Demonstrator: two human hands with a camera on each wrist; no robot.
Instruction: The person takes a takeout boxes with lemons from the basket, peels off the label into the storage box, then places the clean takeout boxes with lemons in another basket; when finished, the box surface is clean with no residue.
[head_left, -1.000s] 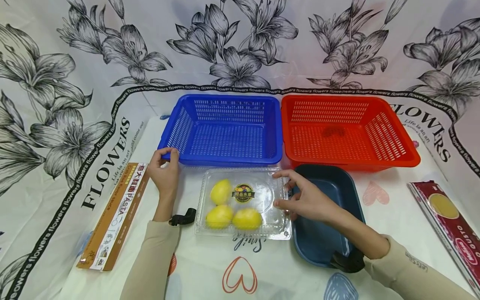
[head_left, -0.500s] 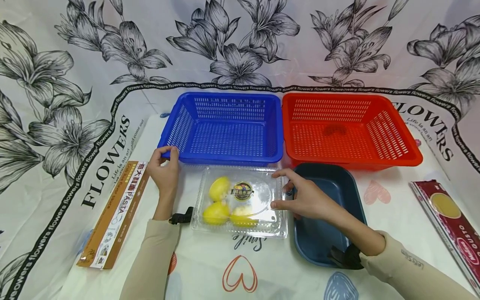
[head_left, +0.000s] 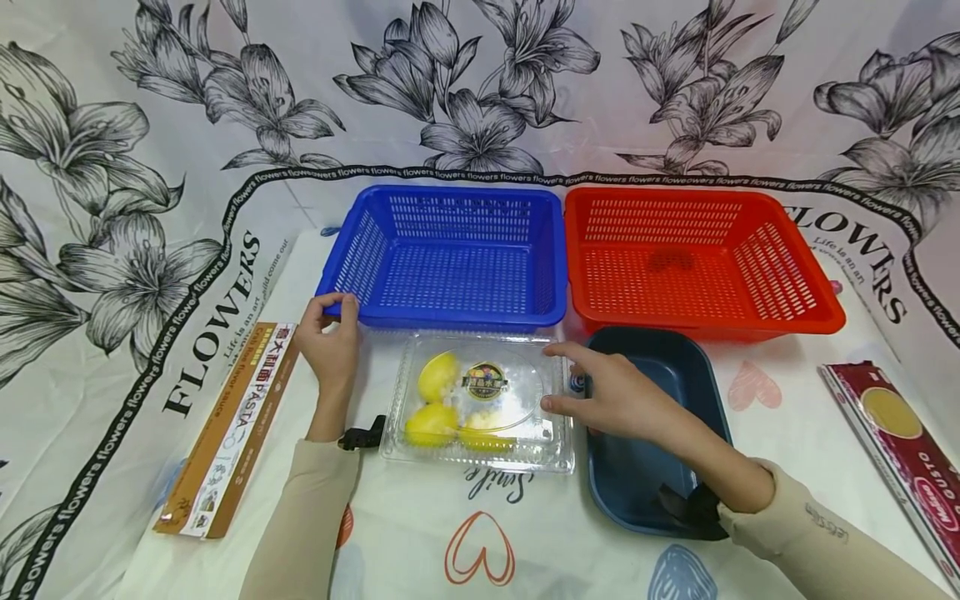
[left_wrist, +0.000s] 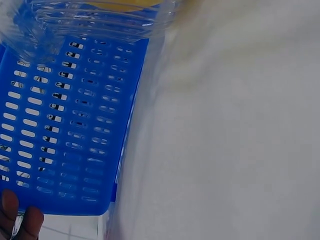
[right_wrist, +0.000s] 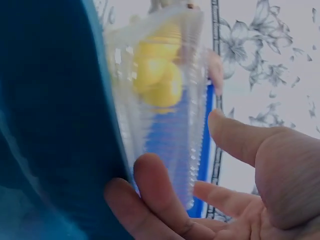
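Observation:
My left hand (head_left: 327,350) grips the front left corner of a blue plastic basket (head_left: 457,317), with thumb and fingertips at its rim. In the left wrist view, fingertips (left_wrist: 31,222) lie against the basket's lower corner. A clear plastic fruit box (head_left: 536,454) with a lid and round label lies in front of the basket. Yellow lemons (head_left: 431,427) sit inside, toward its left. My right hand (head_left: 611,396) is spread around the box's right edge, thumb and index finger overlapping the lid. The right wrist view shows the thumb (right_wrist: 235,137) standing apart from the other fingers beside the box.
A red basket (head_left: 705,323) stands right of the blue one. A dark blue tray (head_left: 637,500) lies under the right forearm. At left is a brown-and-white pasta box (head_left: 228,433), at far right a red pasta pack (head_left: 900,450). A flowered cloth (head_left: 480,550) covers everything.
The clear box has slid slightly left with my right hand beside it, and glare now covers part of the lemons. My left hand stays at the blue basket's corner.

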